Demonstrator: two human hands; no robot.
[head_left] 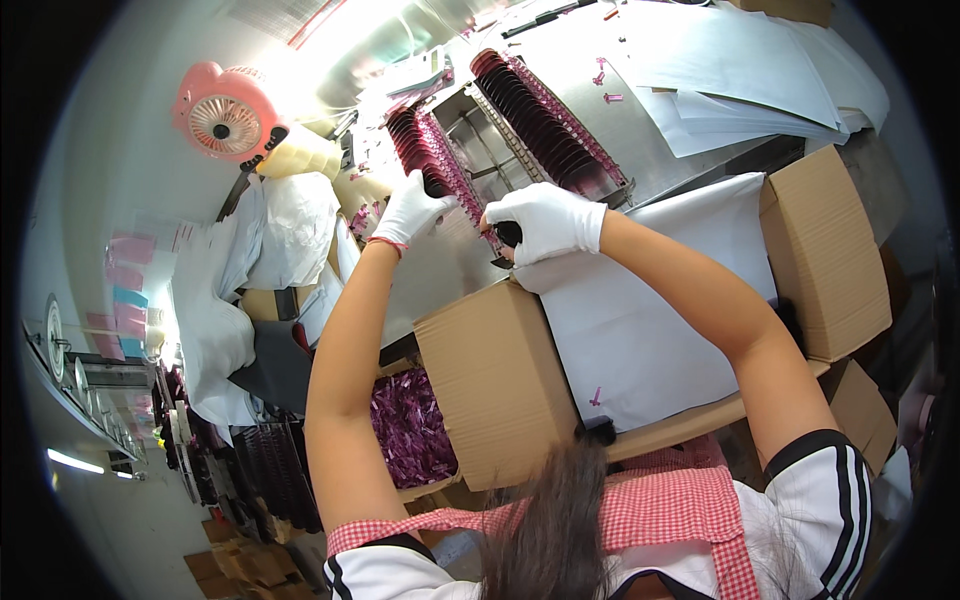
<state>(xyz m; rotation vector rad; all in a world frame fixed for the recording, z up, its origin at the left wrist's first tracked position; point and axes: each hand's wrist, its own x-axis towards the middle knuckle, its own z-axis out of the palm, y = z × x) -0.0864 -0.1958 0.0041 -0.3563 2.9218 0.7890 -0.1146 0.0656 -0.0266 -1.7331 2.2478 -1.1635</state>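
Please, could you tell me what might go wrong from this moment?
First, the gloved left hand is close to the left row of dark discs, so a bump might disturb them. Second, the dark item in the gloved right hand could slip. Third, a loose pink piece lies on the white sheet and might slide off.

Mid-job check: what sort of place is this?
Probably a small-parts workshop or packing area: a metal rack lined with rows of dark pieces, a heap of shiny purple pieces, and an open cardboard box with white sheeting over it.
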